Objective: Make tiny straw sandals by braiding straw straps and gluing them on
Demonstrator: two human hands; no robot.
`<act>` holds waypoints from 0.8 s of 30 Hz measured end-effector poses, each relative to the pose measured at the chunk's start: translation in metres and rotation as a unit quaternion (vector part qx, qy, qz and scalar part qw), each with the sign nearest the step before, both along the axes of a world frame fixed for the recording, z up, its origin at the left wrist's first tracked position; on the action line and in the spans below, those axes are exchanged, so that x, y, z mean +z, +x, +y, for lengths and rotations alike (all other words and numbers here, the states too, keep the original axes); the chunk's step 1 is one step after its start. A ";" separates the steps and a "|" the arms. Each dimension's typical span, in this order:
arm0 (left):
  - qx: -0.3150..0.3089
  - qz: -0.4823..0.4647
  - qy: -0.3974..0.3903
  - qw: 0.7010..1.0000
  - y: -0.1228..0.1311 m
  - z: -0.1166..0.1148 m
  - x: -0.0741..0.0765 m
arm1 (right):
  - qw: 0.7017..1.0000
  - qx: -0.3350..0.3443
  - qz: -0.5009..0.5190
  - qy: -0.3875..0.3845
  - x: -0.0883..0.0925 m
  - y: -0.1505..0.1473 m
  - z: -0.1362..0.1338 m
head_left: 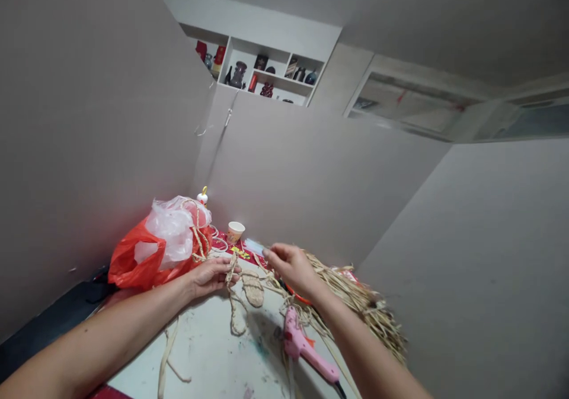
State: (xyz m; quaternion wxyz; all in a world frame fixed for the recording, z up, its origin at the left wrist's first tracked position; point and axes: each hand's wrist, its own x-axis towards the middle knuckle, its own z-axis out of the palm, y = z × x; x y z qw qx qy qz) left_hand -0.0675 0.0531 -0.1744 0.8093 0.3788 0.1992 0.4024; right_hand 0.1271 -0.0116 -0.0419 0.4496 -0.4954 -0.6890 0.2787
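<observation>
My left hand [213,277] grips a braided straw strand [232,268] between thumb and fingers, above the white work board [208,351]. Below it lies a small sole-shaped piece [238,322] with a braided edge, which the strand seems to join. A woven straw sole [253,290] rests just to the right. My right hand [291,265] is raised over the board's far side, thumb and forefinger pinched together; anything between them is too small to make out. Nearer to me, under my right forearm, lies a pink hot glue gun [306,345] with a dark cord.
A bundle of dry straw [364,304] lies along the right. Red and white plastic bags [173,239] are heaped at the left. Behind stand a paper cup [235,232] and a white bottle [203,197]. Loose straw strips [166,357] lie at the front left. Walls enclose the table.
</observation>
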 end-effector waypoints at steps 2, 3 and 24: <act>0.009 0.012 0.008 1.000 0.000 0.000 0.000 | 1.000 -0.005 0.011 -0.028 -0.026 0.006 -0.002; 0.016 0.018 0.012 1.000 0.001 0.000 0.000 | 0.999 -0.009 0.021 -0.039 -0.037 0.008 -0.001; 0.124 0.118 0.190 0.967 0.030 -0.030 0.010 | 0.989 -0.009 0.106 -0.106 -0.077 -0.013 0.020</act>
